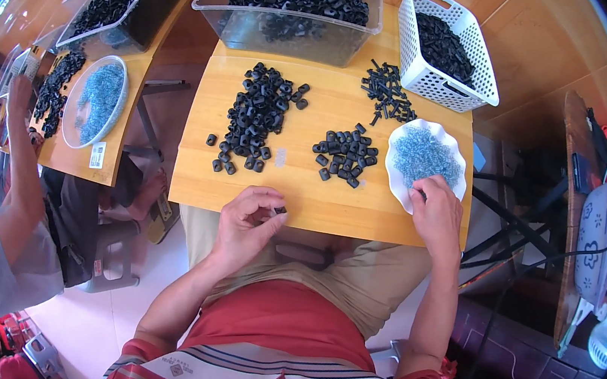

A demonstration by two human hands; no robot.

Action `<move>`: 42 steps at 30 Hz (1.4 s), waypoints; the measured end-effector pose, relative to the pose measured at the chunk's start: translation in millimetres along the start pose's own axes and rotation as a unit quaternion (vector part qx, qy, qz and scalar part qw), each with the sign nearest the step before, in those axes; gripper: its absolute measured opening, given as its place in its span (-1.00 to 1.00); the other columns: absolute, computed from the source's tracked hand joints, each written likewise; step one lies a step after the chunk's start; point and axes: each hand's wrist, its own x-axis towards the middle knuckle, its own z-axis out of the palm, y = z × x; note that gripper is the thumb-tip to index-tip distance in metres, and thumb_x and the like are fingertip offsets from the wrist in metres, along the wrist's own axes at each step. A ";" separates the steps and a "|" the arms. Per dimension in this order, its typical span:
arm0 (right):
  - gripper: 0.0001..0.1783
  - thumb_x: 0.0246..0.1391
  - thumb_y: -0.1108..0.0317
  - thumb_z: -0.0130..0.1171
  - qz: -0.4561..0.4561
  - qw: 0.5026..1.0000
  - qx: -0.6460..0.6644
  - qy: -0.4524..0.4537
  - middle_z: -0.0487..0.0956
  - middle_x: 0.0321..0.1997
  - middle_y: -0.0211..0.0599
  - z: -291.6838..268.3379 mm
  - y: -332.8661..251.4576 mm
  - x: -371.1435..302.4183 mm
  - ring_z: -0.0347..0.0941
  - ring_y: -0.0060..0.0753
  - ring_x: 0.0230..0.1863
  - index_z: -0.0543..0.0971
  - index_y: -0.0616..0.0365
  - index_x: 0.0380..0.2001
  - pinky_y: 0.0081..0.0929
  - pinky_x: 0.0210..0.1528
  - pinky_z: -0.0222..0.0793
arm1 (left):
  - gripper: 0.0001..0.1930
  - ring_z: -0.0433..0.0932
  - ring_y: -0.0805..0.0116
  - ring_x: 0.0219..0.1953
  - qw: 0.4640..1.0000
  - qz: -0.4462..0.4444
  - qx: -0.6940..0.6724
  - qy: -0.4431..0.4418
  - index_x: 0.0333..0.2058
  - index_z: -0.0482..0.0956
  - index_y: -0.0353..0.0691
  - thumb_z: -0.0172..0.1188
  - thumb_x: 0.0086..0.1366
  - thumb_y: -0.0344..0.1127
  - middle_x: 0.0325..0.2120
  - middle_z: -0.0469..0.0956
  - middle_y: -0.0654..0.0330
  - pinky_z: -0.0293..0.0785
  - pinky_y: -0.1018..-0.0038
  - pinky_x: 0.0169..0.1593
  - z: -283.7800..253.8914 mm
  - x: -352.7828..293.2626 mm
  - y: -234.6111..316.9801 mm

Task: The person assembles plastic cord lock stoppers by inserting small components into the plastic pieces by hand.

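My left hand is at the table's near edge, pinching a small black plastic piece that looks like a cord-lock part. My right hand reaches over the near rim of a white scalloped plate. Its fingers are pinched together beside tiny pale blue pieces, perhaps springs. Something dark shows at those fingertips, too small to name. Ahead of my left hand lies a large heap of black barrel-shaped parts. A smaller group of black parts lies between it and the plate, with thin black pins farther back.
A clear bin full of black parts stands at the back of the wooden table. Right of it is a white perforated basket of black pieces. At left, another person sits by a second table with similar supplies.
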 end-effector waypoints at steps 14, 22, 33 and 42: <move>-0.92 0.09 0.43 0.10 -0.068 0.998 -0.013 -0.006 0.63 -0.27 -0.15 -5.2 -2.3 10.0 0.56 0.09 -0.23 0.58 0.12 -0.37 -0.04 -0.19 0.44 | -0.81 0.53 0.61 -0.30 0.994 -0.064 -0.089 -0.018 -0.21 0.62 -0.30 0.35 0.20 -0.61 -0.22 0.58 0.26 0.54 0.64 -0.20 5.0 0.3 -4.7; -0.90 0.01 0.48 0.12 -0.096 0.995 0.014 0.004 0.62 -0.28 -0.10 -1.3 2.5 11.2 0.56 0.13 -0.25 0.57 0.13 -0.36 -0.04 -0.21 0.46 | -0.81 0.54 0.61 -0.29 0.993 -0.063 -0.094 -0.020 -0.21 0.62 -0.29 0.34 0.21 -0.61 -0.24 0.58 0.27 0.54 0.64 -0.18 7.9 -0.8 -3.7; -0.88 0.11 0.55 0.13 -0.114 0.981 0.142 0.071 0.57 -0.22 -0.02 2.7 11.0 6.7 0.54 0.11 -0.22 0.58 0.27 -0.26 -0.21 -0.14 0.47 | -0.82 0.49 0.65 -0.34 0.991 -0.073 -0.114 -0.023 -0.18 0.64 -0.28 0.33 0.24 -0.59 -0.27 0.58 0.31 0.47 0.69 -0.25 14.0 -0.5 -5.6; -0.88 0.09 0.54 0.27 -0.028 0.954 0.296 0.031 0.59 -0.30 -0.22 1.2 -4.9 -3.4 0.49 -0.44 -0.43 0.58 0.30 -0.28 -0.51 -0.38 0.40 | -0.82 0.49 0.58 -0.28 0.993 -0.026 -0.111 -0.029 -0.16 0.66 -0.28 0.29 0.27 -0.57 -0.26 0.56 0.27 0.44 0.65 -0.18 25.3 0.2 -3.1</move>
